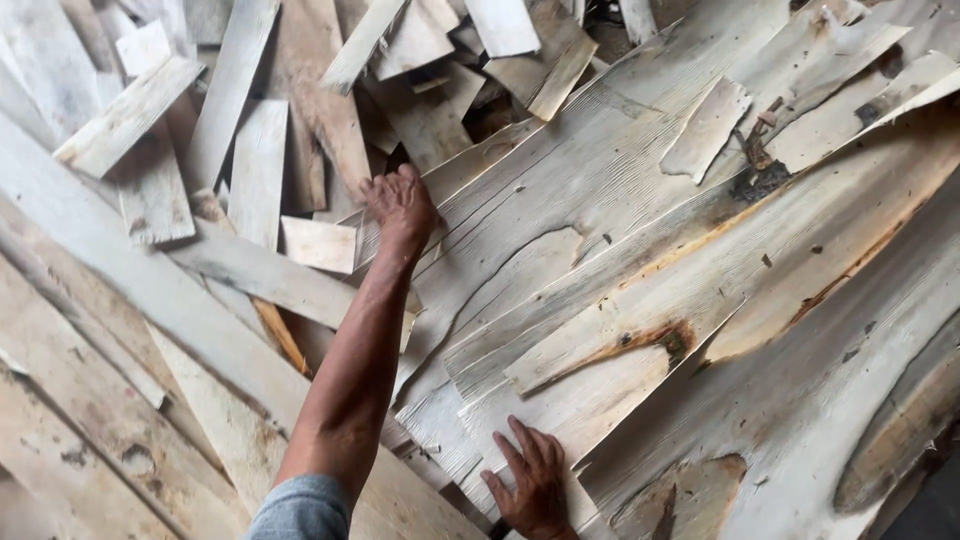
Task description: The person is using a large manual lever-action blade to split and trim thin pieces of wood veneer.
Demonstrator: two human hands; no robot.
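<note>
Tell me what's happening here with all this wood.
A person leans over a heap of thin wood veneer sheets. Their left hand reaches out to the far edge of a large pale veneer sheet, while the right hand presses flat on its near end. Loose veneer strips lie scattered around.
</note>
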